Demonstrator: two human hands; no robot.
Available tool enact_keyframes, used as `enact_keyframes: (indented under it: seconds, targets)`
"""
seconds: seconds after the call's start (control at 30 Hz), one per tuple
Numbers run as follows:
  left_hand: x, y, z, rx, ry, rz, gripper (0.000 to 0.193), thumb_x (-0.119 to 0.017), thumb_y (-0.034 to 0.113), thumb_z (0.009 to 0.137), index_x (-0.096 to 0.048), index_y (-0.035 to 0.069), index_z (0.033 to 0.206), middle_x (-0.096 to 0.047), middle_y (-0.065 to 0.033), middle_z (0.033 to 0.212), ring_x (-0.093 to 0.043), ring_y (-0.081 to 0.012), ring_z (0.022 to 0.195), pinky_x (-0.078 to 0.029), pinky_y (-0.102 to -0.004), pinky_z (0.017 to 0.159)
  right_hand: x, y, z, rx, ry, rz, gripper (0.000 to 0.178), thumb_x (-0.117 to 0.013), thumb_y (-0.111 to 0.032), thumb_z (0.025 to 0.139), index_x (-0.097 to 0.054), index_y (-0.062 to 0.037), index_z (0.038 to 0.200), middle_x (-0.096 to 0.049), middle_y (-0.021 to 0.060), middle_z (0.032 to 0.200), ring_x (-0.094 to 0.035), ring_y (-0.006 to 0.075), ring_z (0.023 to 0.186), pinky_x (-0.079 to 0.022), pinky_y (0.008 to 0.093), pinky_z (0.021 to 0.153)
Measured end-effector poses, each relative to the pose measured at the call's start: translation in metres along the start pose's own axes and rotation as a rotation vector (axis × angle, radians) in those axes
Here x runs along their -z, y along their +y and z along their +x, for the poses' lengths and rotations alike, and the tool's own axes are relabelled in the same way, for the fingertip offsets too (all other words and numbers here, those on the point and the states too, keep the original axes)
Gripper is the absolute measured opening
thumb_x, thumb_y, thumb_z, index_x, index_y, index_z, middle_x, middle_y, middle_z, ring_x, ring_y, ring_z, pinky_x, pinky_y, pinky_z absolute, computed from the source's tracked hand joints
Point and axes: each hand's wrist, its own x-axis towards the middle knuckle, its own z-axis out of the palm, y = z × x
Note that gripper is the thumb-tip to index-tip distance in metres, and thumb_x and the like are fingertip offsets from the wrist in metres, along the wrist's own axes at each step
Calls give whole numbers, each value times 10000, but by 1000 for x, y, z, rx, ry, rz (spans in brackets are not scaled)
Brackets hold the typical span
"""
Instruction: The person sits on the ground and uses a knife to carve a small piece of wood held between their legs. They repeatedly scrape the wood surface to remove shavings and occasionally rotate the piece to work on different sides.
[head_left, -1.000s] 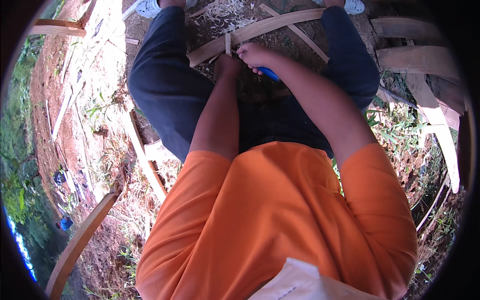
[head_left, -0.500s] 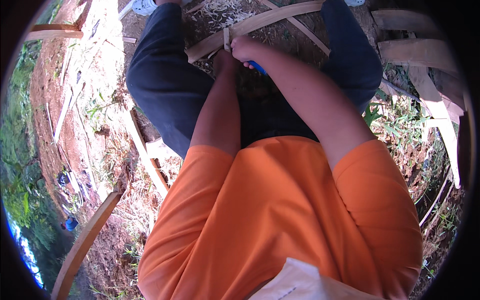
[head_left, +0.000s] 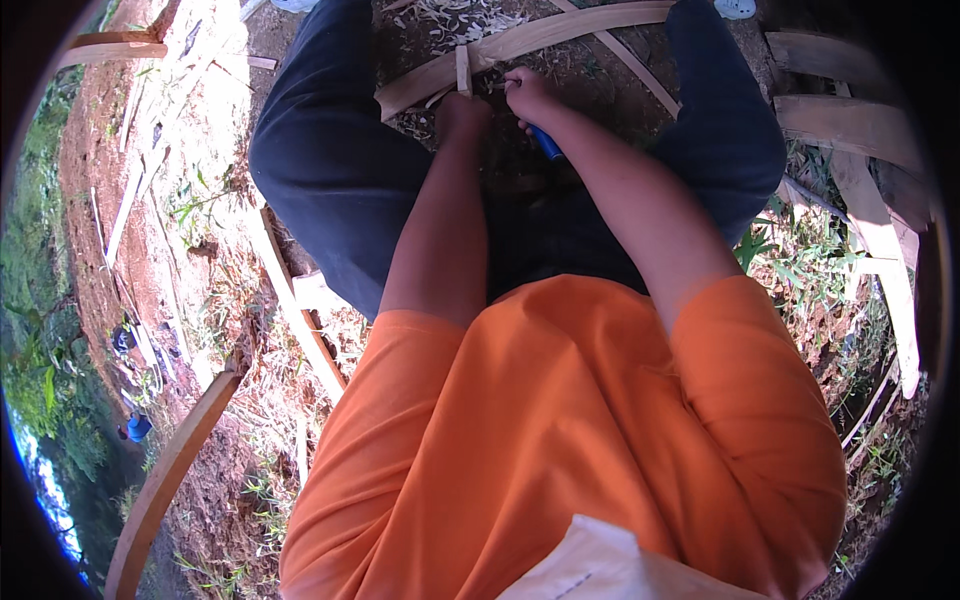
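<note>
Between my knees, my left hand [head_left: 463, 117] is closed round a short, pale wooden stick [head_left: 463, 68] that stands up out of the fist. The stick's upper end overlaps a long curved plank [head_left: 590, 20] lying across the ground; I cannot tell whether the two touch. Just to the right, my right hand [head_left: 532, 97] grips a tool with a blue handle [head_left: 546, 143], whose handle end sticks out below the fist. The tool's working end is too dark and small to make out. A gap separates my right hand from the stick.
Pale wood shavings [head_left: 465, 22] lie beyond the plank. Several boards [head_left: 845, 130] are piled at the right. A narrow strip of wood [head_left: 300, 300] and a curved beam [head_left: 175, 475] are at the left. Far off at the left is a person in blue [head_left: 138, 427].
My right hand has moved right with the blue-handled tool, away from the stick. More of the stick now shows above my left hand, which keeps its hold.
</note>
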Motion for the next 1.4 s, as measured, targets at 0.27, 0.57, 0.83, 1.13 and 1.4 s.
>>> enact_keyframes:
  seconds: [0.27,0.57,0.83,1.13,1.4]
  targets:
    - [-15,-17,37,102,-148,-221,493,-716,348,818,-714,-24,1142,-729,-238,1103,-726,-363,1020,-562,-463,847,30,-34,-33,210,-294,-231,409,-538,-278,1010,-573,-174,1404,-601,56,691,-603,157,487,-515,333,428]
    - [-20,-25,50,61,-95,-186,637,-775,465,776,-691,-6,1197,-710,-249,1163,-695,-370,1104,-545,-465,896,16,-61,-9,175,-417,-491,359,-487,-237,1020,-595,-160,1354,-634,70,761,-599,159,508,-531,358,446]
    - [-39,-58,88,-122,-59,-131,660,-755,517,788,-689,-4,1187,-706,-245,1173,-684,-384,1117,-545,-466,904,-17,-70,-27,154,-271,-485,421,-560,-141,928,-584,-139,1348,-668,91,797,-622,181,525,-536,372,451]
    - [7,2,32,150,-95,-652,584,-728,459,830,-696,-13,1173,-711,-246,1159,-703,-375,1080,-565,-455,870,-37,-57,9,247,-45,-461,364,-584,-136,917,-610,-142,1280,-702,106,834,-654,217,530,-562,379,493]
    - [-2,3,17,100,-160,-228,504,-676,297,840,-679,-80,1175,-731,-246,1083,-737,-339,1002,-593,-441,792,7,-35,43,170,8,-293,372,-496,-303,1021,-596,-175,1356,-666,66,793,-624,159,528,-544,345,470]
